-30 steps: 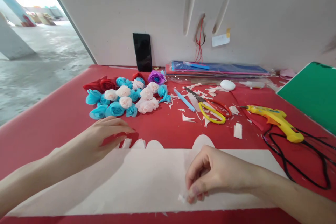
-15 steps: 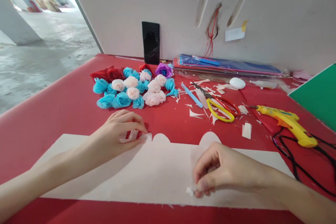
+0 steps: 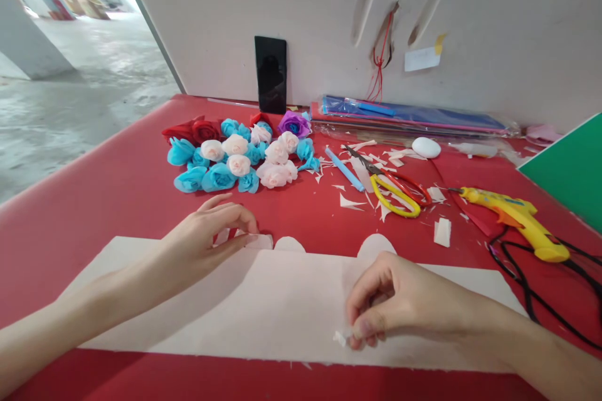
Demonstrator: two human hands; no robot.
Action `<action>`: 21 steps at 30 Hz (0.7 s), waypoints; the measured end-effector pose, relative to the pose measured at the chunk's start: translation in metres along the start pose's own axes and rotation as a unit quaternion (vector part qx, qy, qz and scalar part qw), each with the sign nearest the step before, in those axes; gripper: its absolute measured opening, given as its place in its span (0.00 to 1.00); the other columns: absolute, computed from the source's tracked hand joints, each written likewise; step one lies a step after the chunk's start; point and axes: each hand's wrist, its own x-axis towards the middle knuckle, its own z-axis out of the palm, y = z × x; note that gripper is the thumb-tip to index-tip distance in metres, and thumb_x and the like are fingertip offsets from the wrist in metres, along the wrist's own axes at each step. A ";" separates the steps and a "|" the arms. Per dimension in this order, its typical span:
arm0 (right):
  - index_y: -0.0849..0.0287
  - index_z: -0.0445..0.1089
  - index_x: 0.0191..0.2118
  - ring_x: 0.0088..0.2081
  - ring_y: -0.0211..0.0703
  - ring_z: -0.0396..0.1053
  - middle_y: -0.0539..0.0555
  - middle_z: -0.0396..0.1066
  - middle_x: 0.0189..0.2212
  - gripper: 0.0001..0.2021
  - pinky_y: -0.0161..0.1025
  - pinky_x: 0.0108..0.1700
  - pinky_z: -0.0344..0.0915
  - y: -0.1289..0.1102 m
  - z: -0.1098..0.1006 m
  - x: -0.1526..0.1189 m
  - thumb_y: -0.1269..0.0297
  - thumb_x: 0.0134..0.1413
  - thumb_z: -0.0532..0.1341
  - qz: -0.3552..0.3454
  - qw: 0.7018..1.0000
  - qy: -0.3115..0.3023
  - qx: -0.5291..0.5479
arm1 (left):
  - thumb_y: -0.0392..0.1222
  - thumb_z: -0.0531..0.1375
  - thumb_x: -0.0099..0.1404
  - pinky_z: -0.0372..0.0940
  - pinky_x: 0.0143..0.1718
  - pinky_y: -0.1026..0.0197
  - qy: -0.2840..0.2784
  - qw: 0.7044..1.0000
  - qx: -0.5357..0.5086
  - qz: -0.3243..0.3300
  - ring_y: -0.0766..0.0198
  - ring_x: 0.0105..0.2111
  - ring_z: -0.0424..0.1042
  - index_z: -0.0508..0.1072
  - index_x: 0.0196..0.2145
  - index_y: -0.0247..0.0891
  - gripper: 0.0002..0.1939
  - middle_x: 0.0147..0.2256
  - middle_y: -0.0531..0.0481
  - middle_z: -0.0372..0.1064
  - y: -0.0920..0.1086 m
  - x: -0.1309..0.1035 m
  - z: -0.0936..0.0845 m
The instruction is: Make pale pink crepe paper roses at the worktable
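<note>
My left hand (image 3: 221, 225) reaches to the far edge of a pale sheet (image 3: 282, 307). Its thumb and index finger come together at a cut piece of pale paper (image 3: 260, 242); the exact contact is partly hidden. More pale paper shows behind those fingers. Two pieces with rounded tops, one left (image 3: 288, 244) and one right (image 3: 376, 245), stick out past the sheet's far edge. Above the sheet's right half, my right hand (image 3: 385, 301) is closed in a pinch. A small crumpled bit of white paper (image 3: 340, 338) pokes out from its fingertips.
Blue, pink, red and purple paper roses (image 3: 237, 156) cluster behind my left hand. Scissors (image 3: 395, 194), a light-blue pen-like stick (image 3: 344, 168) and paper scraps (image 3: 442, 232) lie behind the sheet. A yellow glue gun (image 3: 517, 213) with black cord is at right; a phone (image 3: 271, 75) leans on the wall.
My left hand has drawn back slightly up and left, showing more of the paper piece at its fingertips. The right hand keeps its pinch almost in place.
</note>
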 end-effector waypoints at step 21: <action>0.43 0.82 0.30 0.33 0.36 0.70 0.49 0.77 0.36 0.02 0.32 0.36 0.68 -0.034 0.024 -0.029 0.60 0.49 0.72 -0.442 0.849 0.284 -0.063 | 0.45 0.59 0.61 0.63 0.24 0.62 0.121 0.968 -0.188 0.111 0.62 0.26 0.74 0.80 0.26 0.51 0.10 0.26 0.61 0.79 0.087 0.024 -0.015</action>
